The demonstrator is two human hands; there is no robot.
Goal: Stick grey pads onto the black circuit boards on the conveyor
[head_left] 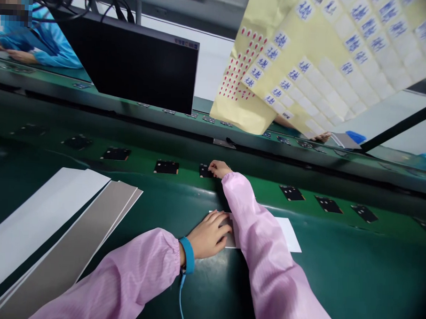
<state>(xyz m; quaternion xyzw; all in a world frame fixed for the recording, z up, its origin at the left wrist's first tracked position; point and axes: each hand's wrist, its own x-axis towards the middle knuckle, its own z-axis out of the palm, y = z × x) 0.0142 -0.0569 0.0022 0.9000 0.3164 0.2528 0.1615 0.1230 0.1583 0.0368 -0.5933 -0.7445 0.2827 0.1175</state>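
Observation:
My right hand (219, 168) reaches out to the green strip, its fingers pinched at the right edge of a small black circuit board (203, 171). Part of that board is hidden under the fingertips. Closer to me, my left hand (211, 233) lies flat with its fingers a little apart on a grey sheet (232, 240) with a white edge. A blue wrist strap (187, 255) with a cord circles my left wrist. The white end of a sheet (288, 234) shows beyond my right sleeve, which covers the middle.
More black boards (166, 167) lie in a row along the green strip (189, 172). Long grey and white sheets (72, 233) rest at left. A dark monitor (139, 62) and yellow sheets with labels (309, 55) hang above. People in blue sleeves (57, 44) sit across.

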